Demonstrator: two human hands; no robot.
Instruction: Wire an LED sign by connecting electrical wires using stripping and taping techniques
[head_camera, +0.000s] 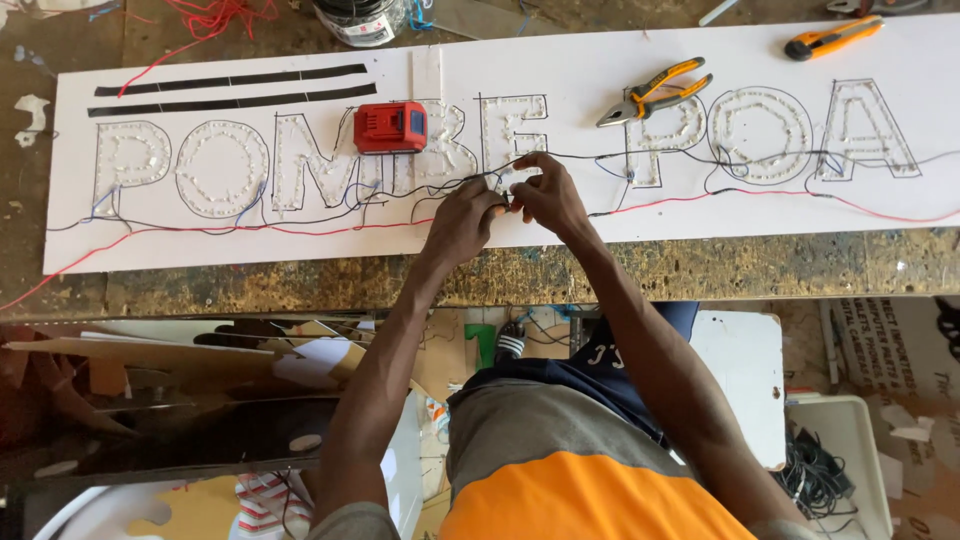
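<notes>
left hand (463, 218) and right hand (545, 195) meet fingertip to fingertip over the white sign board (600, 215), both pinching thin black wire (470, 182), probably a joint, too small to confirm. pliers (655, 92) lie far right, red battery pack (391, 127) far left, both within reach.

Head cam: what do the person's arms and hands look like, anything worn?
Both hands, left hand and right hand, are bare: no gloves, rings or watch visible. Forearms are bare to the frame's lower edge; no sleeves show on them. The shirt below is grey on top with an orange band.
</notes>
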